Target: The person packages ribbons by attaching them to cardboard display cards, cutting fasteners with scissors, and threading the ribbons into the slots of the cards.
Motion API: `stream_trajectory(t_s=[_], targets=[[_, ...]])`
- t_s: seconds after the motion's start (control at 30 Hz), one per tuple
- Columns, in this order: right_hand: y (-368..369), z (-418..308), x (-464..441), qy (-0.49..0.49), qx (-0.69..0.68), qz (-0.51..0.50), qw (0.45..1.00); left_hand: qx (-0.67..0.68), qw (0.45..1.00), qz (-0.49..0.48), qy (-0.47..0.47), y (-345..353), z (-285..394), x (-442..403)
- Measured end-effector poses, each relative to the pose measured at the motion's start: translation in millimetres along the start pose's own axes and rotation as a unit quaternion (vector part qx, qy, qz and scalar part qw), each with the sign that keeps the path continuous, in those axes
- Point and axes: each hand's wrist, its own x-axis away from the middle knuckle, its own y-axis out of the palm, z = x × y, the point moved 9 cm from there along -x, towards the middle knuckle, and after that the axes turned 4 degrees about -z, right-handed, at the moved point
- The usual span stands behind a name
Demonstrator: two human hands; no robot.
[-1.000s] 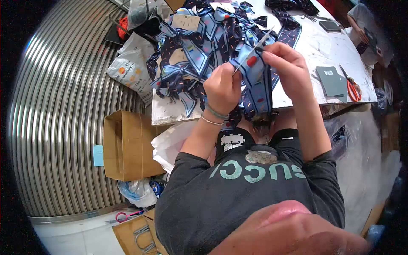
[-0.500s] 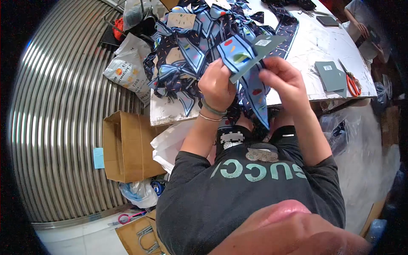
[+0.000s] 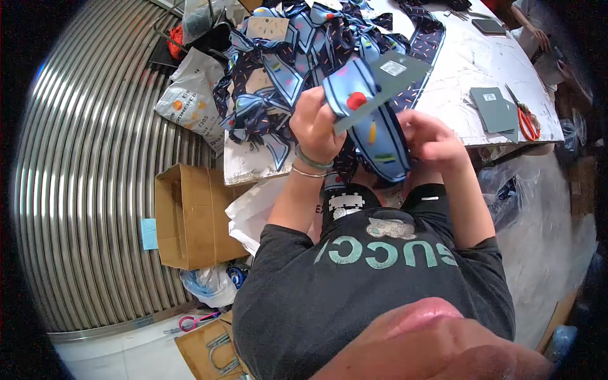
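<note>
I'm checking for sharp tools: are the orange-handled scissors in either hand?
No, the orange-handled scissors lie on the white table beside grey-green cards.

Ribbed metal shutter (image 3: 95,183), white worktable (image 3: 468,69)

Table (image 3: 472,60) as landmark.
- On table, left half: scarves (image 3: 310,47), heaped, cards among them.
- On table, far right: phone (image 3: 488,26).
- On table, right, near edge: stacked cards (image 3: 495,114); scissors (image 3: 527,121) just right of stack.
- Left of table: sack (image 3: 193,101); box (image 3: 206,218) nearer than sack; shutter (image 3: 95,177) beyond both.
- Before table, near left corner: bag (image 3: 250,218).
- Behind table, far right: other person (image 3: 537,35).
- Right of table's near corner, on floor: plastic (image 3: 519,206).
</note>
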Motion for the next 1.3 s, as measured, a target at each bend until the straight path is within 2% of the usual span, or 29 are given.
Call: stream_trajectory(t_s=[0.03,0.17,0.23,0.27,0.43,0.5,0.53,0.63,0.7,0.77,0.8,0.83,0.9,0.97,1.0,1.03,1.13,1.17,1.23,1.3], targets=[[1.0,-4.4,-6.6,-0.018,0.074,0.026,0.997,0.000,1.000,-0.024,0.016,5.2,4.1,-0.8],[5.1,-11.9,-17.6,0.013,0.164,0.091,0.982,-0.018,0.999,-0.031,0.029,9.9,7.9,-0.6],[5.2,-14.5,-16.1,-0.052,0.041,0.071,0.995,-0.022,0.999,-0.030,0.033,8.4,2.9,4.4],[7.9,-11.8,-15.8,-0.044,-0.009,0.037,0.998,-0.013,0.999,-0.015,0.042,5.7,4.0,5.0],[12.3,-4.2,-9.3,-0.041,0.007,0.015,0.999,-0.006,0.999,0.012,0.046,4.6,6.7,10.9],[-1.6,-0.1,-10.7,-0.023,0.026,0.129,0.991,-0.010,0.999,0.006,0.048,5.9,7.0,10.5],[-8.4,1.1,-10.4,-0.032,-0.035,0.167,0.985,-0.017,0.999,0.001,0.051,6.8,7.6,10.8],[-18.7,6.2,-10.0,-0.031,-0.022,0.202,0.979,-0.029,0.999,-0.015,0.012,10.5,-1.3,15.3],[3.8,17.7,-9.9,0.024,-0.056,0.108,0.992,-0.022,0.999,-0.022,-0.017,10.2,-6.3,18.3],[14.8,24.3,-8.7,-0.018,-0.135,0.048,0.990,-0.014,0.998,-0.033,-0.047,10.4,-13.0,21.5],[2.4,24.3,-6.7,-0.069,-0.122,0.069,0.988,-0.032,0.998,-0.013,-0.045,6.0,-16.0,22.0],[-9.4,20.8,-0.9,-0.076,-0.149,0.146,0.975,-0.051,0.998,0.008,-0.044,2.0,-17.1,22.9],[-13.6,9.4,-0.4,-0.067,-0.062,0.136,0.987,-0.052,0.997,0.016,-0.055,1.7,-18.3,23.2],[-0.3,-4.7,-4.9,-0.081,0.100,0.170,0.977,-0.041,0.999,-0.012,-0.010,9.7,-8.2,19.7],[8.0,-14.4,-8.0,-0.124,0.108,0.215,0.963,-0.038,0.999,-0.014,-0.012,11.5,-3.9,18.8],[0.9,-13.8,-7.6,-0.125,0.108,0.218,0.962,-0.036,0.999,-0.015,-0.012,13.1,-2.8,19.1],[-9.1,-8.8,-12.9,-0.105,0.052,0.126,0.985,-0.027,1.000,0.010,0.002,9.0,0.3,19.4],[-9.3,-7.8,-11.7,-0.103,0.052,0.123,0.986,-0.019,1.000,-0.001,0.000,8.3,0.4,18.4],[-9.4,-0.8,-8.1,-0.119,-0.055,0.100,0.986,-0.012,1.000,-0.013,-0.005,9.2,0.7,17.9],[-13.9,4.7,-5.1,-0.124,-0.102,0.087,0.983,-0.001,1.000,0.012,0.003,9.8,4.6,18.7]])
